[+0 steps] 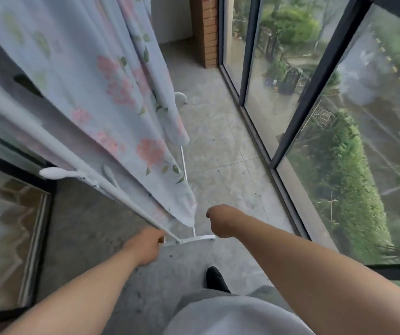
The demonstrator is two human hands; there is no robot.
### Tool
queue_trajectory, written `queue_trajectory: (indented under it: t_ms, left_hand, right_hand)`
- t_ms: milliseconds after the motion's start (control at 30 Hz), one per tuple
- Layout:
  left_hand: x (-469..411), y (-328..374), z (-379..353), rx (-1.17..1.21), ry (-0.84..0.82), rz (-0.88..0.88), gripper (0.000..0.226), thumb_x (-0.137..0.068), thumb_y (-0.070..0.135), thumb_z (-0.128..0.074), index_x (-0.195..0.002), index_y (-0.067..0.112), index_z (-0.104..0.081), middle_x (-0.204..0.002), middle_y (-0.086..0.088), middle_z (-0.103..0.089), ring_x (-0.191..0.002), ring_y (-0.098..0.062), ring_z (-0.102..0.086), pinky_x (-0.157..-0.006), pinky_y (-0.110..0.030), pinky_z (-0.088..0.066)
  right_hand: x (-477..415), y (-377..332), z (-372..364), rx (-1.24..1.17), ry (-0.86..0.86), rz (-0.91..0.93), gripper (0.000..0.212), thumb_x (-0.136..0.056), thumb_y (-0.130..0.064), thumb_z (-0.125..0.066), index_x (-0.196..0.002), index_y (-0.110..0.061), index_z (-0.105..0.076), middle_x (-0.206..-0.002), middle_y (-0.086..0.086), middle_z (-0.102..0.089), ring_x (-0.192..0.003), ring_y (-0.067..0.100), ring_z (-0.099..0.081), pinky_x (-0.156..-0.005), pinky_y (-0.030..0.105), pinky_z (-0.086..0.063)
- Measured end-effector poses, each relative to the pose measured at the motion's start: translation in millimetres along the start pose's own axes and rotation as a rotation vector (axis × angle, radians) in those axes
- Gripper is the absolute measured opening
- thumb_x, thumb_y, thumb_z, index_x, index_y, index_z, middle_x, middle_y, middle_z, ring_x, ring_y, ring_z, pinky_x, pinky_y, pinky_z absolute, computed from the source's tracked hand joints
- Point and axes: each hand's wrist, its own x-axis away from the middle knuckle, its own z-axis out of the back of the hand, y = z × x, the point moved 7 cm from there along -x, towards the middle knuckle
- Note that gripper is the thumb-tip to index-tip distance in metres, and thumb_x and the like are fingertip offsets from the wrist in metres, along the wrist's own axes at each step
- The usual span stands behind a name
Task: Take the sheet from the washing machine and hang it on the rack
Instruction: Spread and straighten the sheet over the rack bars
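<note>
The left hand point(147, 246) reached down, fingers curled round the rack point(199, 238) pole near its foot. The right hand point(220, 222) hung fisted and empty just right of the rack. The sheet point(102, 93) draped over the rack, above a grey tiled floor point(218, 153). Windows point(315, 117) stood to the right of it.

Fingers on the left hand point(145, 245) are hidden right at the rack point(24, 124) pole, so no idea if it's gripping. Same for the right hand point(220, 221), fingers tucked out of sight. The sheet point(112, 93) above them runs off the top, blurry.
</note>
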Motion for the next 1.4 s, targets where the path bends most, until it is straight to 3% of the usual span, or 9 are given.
queue_trajectory:
  t_ms: [400,567,733,867,967,1033,1167,1233,1400]
  left_hand:
    - [9,-69,-76,0.539,0.172,0.554,0.029,-0.088,0.016,-0.063,-0.117,0.014,-0.063,-0.113,-0.009,-0.069,-0.104,-0.026,-0.064,-0.088,-0.027,-0.049]
    - [-32,-71,-112,0.665,0.193,0.578,0.044,-0.093,0.014,-0.061,-0.135,0.010,-0.050,-0.135,-0.008,-0.057,-0.117,-0.027,-0.058,-0.094,-0.030,-0.047]
    - [-105,-104,-173,0.731,0.275,0.583,0.048,-0.092,0.016,-0.060,-0.137,0.016,-0.045,-0.137,-0.007,-0.056,-0.095,-0.032,-0.069,-0.087,-0.040,-0.056]
    - [-171,-124,-212,0.783,0.386,0.499,0.061,-0.093,0.020,-0.063,-0.147,0.025,-0.036,-0.142,0.000,-0.051,-0.104,-0.026,-0.067,-0.084,-0.031,-0.054]
    - [-220,-128,-233,0.758,0.469,0.376,0.033,-0.090,0.022,-0.067,-0.117,0.028,-0.049,-0.105,0.005,-0.068,-0.077,-0.003,-0.064,-0.062,-0.011,-0.041]
    - [-246,-134,-243,0.763,0.532,0.330,0.022,-0.088,0.025,-0.069,-0.096,0.032,-0.050,-0.074,0.015,-0.061,-0.061,0.004,-0.055,-0.048,-0.007,-0.035]
    - [-275,-150,-255,0.716,0.721,0.309,0.034,-0.091,0.023,-0.062,-0.061,0.023,-0.048,-0.057,0.011,-0.051,-0.062,-0.016,-0.052,-0.049,-0.014,-0.034]
    - [-275,-153,-257,0.699,0.808,0.296,0.040,-0.093,0.025,-0.061,-0.058,0.018,-0.043,-0.056,0.002,-0.051,-0.060,-0.019,-0.048,-0.052,-0.026,-0.030]
    - [-268,-167,-273,0.735,0.842,0.319,0.042,-0.092,0.032,-0.066,-0.064,0.001,-0.064,-0.071,-0.020,-0.067,-0.064,-0.031,-0.058,-0.058,-0.028,-0.026]
  right_hand:
    - [-72,5,-75,0.027,-0.178,0.002,0.029,-0.092,-0.006,-0.044,-0.118,-0.005,-0.056,-0.113,0.011,-0.061,-0.084,0.024,-0.053,-0.072,0.030,-0.048]
    - [-117,11,-127,-0.139,-0.112,-0.065,0.030,-0.092,-0.006,-0.041,-0.119,-0.004,-0.054,-0.101,0.008,-0.060,-0.084,0.023,-0.052,-0.072,0.029,-0.045]
    - [-198,34,-194,-0.374,0.002,-0.209,0.014,-0.092,-0.007,-0.042,-0.105,-0.011,-0.040,-0.094,0.004,-0.052,-0.077,0.020,-0.051,-0.062,0.029,-0.042]
    - [-285,49,-252,-0.630,0.095,-0.305,0.043,-0.093,-0.013,-0.050,-0.130,-0.006,-0.030,-0.109,0.012,-0.059,-0.083,0.024,-0.055,-0.059,0.030,-0.043]
    - [-348,48,-292,-0.816,0.263,-0.271,0.083,-0.085,-0.023,-0.065,-0.149,-0.011,-0.013,-0.132,0.015,-0.049,-0.104,0.030,-0.059,-0.084,0.039,-0.054]
    - [-378,43,-303,-0.903,0.402,-0.203,0.099,-0.080,-0.033,-0.072,-0.152,-0.020,-0.006,-0.147,0.012,-0.034,-0.121,0.034,-0.054,-0.095,0.044,-0.051]
    - [-419,34,-306,-0.902,0.657,-0.048,0.036,-0.100,-0.031,-0.043,-0.135,-0.022,-0.043,-0.101,-0.002,-0.060,-0.093,0.026,-0.060,-0.074,0.036,-0.048]
    - [-420,26,-308,-0.751,0.693,-0.017,0.032,-0.104,-0.023,-0.033,-0.127,-0.022,-0.055,-0.085,-0.002,-0.060,-0.077,0.024,-0.056,-0.059,0.032,-0.041]
    - [-402,11,-325,-0.690,0.664,0.025,0.022,-0.102,-0.017,-0.040,-0.097,-0.022,-0.061,-0.070,0.003,-0.059,-0.065,0.029,-0.061,-0.060,0.044,-0.056]
